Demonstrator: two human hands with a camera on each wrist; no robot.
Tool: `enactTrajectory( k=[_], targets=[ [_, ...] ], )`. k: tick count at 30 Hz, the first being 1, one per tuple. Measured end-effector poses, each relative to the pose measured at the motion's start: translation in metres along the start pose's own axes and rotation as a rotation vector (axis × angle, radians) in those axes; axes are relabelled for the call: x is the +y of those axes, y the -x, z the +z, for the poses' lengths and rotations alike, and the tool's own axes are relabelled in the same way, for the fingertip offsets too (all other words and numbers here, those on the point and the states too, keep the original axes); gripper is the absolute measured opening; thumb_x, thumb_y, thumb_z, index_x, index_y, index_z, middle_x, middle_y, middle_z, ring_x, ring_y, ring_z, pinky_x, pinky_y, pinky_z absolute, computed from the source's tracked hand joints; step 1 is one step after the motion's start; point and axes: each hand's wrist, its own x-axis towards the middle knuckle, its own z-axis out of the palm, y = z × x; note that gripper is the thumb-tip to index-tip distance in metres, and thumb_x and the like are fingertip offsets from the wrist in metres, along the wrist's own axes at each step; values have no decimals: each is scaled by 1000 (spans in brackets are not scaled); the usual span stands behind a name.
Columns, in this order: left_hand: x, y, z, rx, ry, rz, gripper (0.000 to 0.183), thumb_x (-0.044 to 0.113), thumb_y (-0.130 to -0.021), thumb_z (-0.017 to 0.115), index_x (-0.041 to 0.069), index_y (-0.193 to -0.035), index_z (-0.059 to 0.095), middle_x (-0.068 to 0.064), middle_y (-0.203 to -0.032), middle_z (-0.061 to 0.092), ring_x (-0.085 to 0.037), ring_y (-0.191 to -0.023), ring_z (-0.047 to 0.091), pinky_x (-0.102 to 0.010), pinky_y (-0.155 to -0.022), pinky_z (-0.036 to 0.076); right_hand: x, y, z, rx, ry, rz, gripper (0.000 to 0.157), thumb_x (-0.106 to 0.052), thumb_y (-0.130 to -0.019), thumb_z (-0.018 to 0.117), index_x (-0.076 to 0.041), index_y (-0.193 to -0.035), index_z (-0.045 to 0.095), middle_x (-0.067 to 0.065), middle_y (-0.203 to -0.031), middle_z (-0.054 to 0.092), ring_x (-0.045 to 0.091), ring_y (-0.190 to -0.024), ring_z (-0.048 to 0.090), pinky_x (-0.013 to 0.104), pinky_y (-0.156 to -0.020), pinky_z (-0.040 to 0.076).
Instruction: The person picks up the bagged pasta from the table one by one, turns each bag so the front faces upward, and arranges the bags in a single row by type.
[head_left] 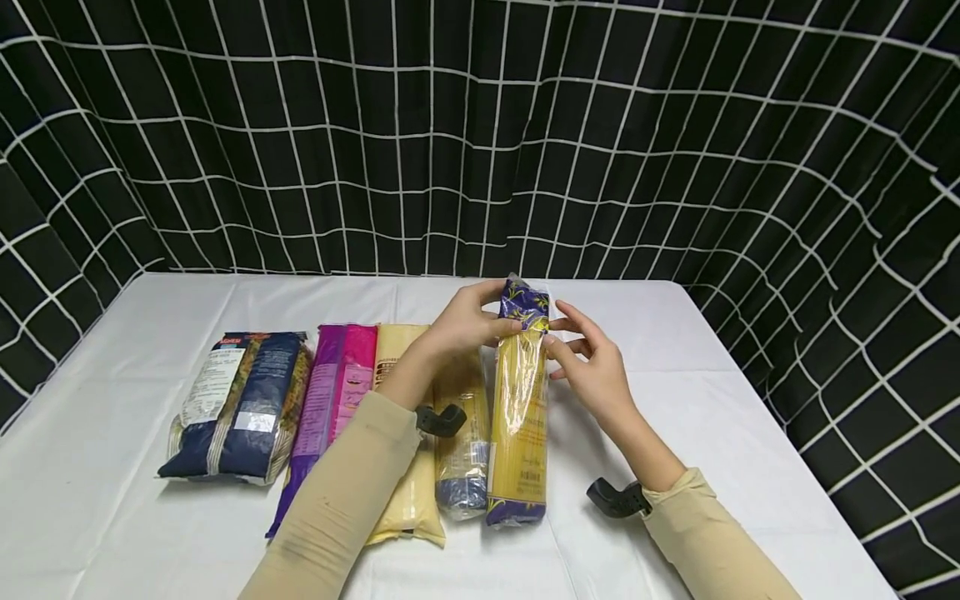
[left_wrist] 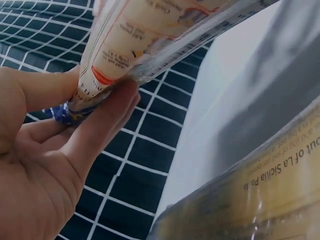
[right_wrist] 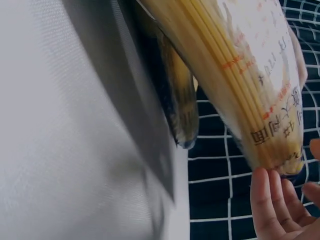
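A long clear pack of spaghetti (head_left: 519,400) with purple ends is tilted, its top end raised off the table. My left hand (head_left: 468,321) pinches that top end, thumb on the front and fingers behind; the left wrist view shows the grip on the wrapper (left_wrist: 107,65). At the pack's upper right edge is my right hand (head_left: 592,367), its fingers loosely extended. In the right wrist view its fingertips (right_wrist: 260,180) touch the pack's end. Beside the pack on the left lies another pasta pack (head_left: 461,454) with a dark blue end, partly under my left wrist.
Farther left on the white table (head_left: 645,333) lie a cream pack (head_left: 412,500), a purple and pink pack (head_left: 318,417) and a navy pasta bag (head_left: 243,408). My left forearm covers parts of the cream and purple packs. A black cloth with white grid lines (head_left: 420,150) hangs behind.
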Motion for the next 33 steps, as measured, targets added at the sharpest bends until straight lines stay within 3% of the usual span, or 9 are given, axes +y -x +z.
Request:
enactTrajectory(
  k=[4,9,15,18,24,27,33],
  targets=[
    [0,0,-1,47,40,-7,70,-1,-95,71,0,-157,40,-19,-155,50,-37,-118,69,-37,-76,64,1,0,0,-26,-55,71,56,-14,-105,62,-9,-157,44,18,-140,56,3,-93,64,28,-72,62],
    [-1,0,-2,117,164,-19,68,-6,-96,65,4,-159,39,-17,-160,45,-36,-117,69,-37,-77,64,3,2,0,-119,-80,165,59,-18,-107,58,-14,-162,38,21,-146,52,6,-98,65,25,-75,60],
    [-5,0,-4,178,261,-8,65,-10,-98,59,11,-158,45,-13,-159,46,-23,-96,71,-28,-71,62,8,3,0,-176,-100,178,62,-18,-107,58,-20,-164,34,22,-142,55,9,-98,67,30,-76,61],
    [-6,0,-4,186,274,-13,64,-9,-99,58,14,-158,46,-13,-157,47,-20,-94,70,-26,-70,61,10,2,1,-162,-132,163,62,-15,-106,62,-19,-163,38,19,-136,59,6,-98,69,30,-74,61],
    [-4,0,4,226,263,-49,64,0,-102,61,15,-161,40,-19,-152,49,-34,-124,65,-35,-90,61,13,-2,0,-92,-198,147,61,-8,-103,65,-14,-160,43,4,-117,66,3,-92,72,27,-72,61],
    [-3,-3,12,249,268,-66,65,5,-104,62,15,-163,36,-22,-152,48,-38,-129,61,-39,-97,59,14,-5,-4,-64,-218,144,60,-5,-103,64,-12,-159,44,-2,-111,67,3,-89,72,25,-69,61],
    [0,-12,25,218,241,-71,71,7,-103,64,19,-165,32,-23,-148,52,-39,-120,66,-37,-87,62,15,-15,-21,-26,-195,140,60,-6,-103,64,-11,-159,43,-7,-107,67,3,-88,71,23,-67,60]
  ],
)
